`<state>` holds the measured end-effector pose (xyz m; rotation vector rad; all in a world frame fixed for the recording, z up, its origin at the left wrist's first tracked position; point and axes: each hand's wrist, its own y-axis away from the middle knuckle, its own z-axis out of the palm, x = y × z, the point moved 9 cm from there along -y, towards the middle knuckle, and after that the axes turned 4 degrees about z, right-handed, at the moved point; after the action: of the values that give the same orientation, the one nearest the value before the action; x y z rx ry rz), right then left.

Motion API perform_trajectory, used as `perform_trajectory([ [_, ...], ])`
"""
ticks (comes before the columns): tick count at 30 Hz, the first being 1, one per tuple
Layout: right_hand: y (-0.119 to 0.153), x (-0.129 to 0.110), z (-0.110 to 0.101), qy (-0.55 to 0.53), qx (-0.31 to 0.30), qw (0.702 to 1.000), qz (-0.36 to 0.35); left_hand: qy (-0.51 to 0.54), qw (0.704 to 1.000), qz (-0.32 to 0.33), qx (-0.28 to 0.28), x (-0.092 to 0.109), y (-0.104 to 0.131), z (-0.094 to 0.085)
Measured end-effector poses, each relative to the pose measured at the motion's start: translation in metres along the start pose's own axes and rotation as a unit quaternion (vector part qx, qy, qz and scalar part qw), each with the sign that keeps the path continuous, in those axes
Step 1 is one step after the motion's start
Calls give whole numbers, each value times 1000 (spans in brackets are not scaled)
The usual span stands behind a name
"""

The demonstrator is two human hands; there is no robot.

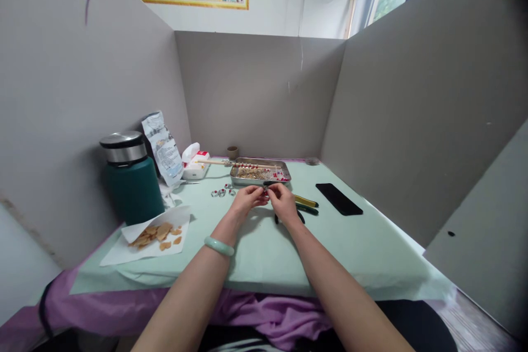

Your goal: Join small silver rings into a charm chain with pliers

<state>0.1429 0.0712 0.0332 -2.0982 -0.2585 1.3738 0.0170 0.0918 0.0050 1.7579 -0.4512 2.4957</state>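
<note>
My left hand [247, 199] and my right hand [284, 202] meet over the middle of the table, fingertips pinched together on a small dark-silver piece with a red bead [265, 191]. Fingers cover most of this piece, so its exact kind is hidden. Left of the hands lie several small silver rings with red beads [221, 193]. Pliers with yellow and green handles [307, 204] stick out from behind my right hand. Black tool handles [301, 216] show partly beneath that hand. Just beyond my fingers is a metal tray [260, 182] holding gold and red-and-white small parts, with a beaded wooden stick [214, 163] across it.
A black phone [339, 199] lies on the right. On the left stand a green thermos [132, 184], a foil pouch [163, 148] and a tissue pack [196, 165]. Crisps [153, 235] rest on white paper [119, 253]. Grey partitions [259, 93] enclose the table; a small brown cup [233, 152] sits at the back.
</note>
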Motion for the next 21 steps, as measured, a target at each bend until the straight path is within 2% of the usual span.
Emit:
perform_trajectory([
  [6, 2, -3, -3, 43, 25, 998, -24, -11, 1000, -13, 26, -5, -4, -7],
  [11, 4, -10, -3, 37, 27, 998, -49, -17, 1000, -11, 21, -4, -3, -5],
  [16, 4, -10, -3, 41, 27, 998, -42, -20, 1000, -6, 6, -3, -2, -1],
  [21, 3, -9, 2, 43, 4, 998, -46, -36, 999, -4, -10, -2, -3, 1],
])
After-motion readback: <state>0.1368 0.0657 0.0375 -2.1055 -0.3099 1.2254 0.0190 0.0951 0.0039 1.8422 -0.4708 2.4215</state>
